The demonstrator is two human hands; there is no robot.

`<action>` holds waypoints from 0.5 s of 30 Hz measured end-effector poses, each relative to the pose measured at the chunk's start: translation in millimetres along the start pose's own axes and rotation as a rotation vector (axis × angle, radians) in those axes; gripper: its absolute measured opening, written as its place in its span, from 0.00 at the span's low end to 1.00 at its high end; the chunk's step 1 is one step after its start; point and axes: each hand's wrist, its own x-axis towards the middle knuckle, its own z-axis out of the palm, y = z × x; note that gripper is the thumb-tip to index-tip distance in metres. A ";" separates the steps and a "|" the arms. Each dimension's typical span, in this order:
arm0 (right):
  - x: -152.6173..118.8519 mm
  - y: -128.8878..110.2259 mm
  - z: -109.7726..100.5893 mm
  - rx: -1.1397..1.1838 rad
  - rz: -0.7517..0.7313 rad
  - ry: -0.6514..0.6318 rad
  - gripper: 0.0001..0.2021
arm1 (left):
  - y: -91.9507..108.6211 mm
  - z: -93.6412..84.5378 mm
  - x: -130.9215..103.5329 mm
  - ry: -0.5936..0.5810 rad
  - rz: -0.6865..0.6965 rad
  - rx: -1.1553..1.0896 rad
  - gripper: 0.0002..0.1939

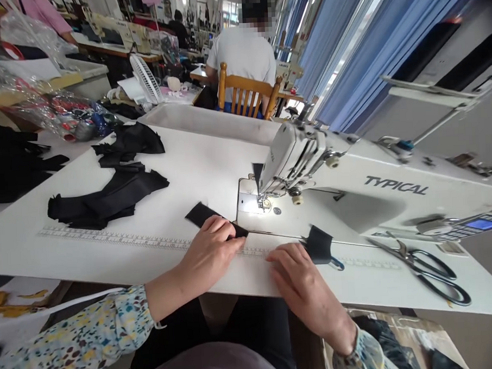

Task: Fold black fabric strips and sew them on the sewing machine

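Note:
Under the bent fingers of my left hand [214, 245] lies a narrow black fabric strip [200, 212], its near end pinched at my thumb and forefinger beside the needle plate. My right hand [299, 272] rests on the table's front edge, fingers lightly curved, with nothing visible in them. Just beyond its knuckles is a small black fabric piece [318, 242], and a blue-dark loop [338, 263] shows next to it; what it belongs to is partly hidden. The white sewing machine [351, 169] has its lamp lit, and a black scrap [257, 173] sits behind the needle.
A printed ruler scale [122, 241] runs along the table front. Black cut pieces [108, 198] lie left, large scissors [425, 269] right. A plastic bag [80, 113] of spools stands at the back left. A person [242, 54] sits ahead on a wooden chair [246, 92].

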 end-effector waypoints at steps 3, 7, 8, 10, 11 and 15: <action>-14.2 28.2 -9.3 -0.099 0.001 0.064 0.08 | 4.4 7.4 12.8 -0.009 -0.027 0.043 0.16; -16.2 63.3 -29.2 -0.238 0.064 0.216 0.06 | 8.8 16.6 25.6 -0.021 -0.041 0.062 0.14; -13.7 65.5 -32.4 -0.246 0.069 0.241 0.07 | 9.6 19.1 28.5 -0.019 -0.048 0.069 0.14; -5.5 60.4 -34.5 -0.204 0.043 0.232 0.10 | 10.4 24.3 34.8 -0.007 -0.073 0.080 0.14; -0.2 54.6 -33.4 -0.167 0.017 0.204 0.12 | 10.4 26.9 38.4 0.001 -0.085 0.082 0.14; 25.2 32.4 -22.9 -0.061 -0.064 0.058 0.17 | 7.8 34.6 52.5 0.018 -0.101 0.083 0.11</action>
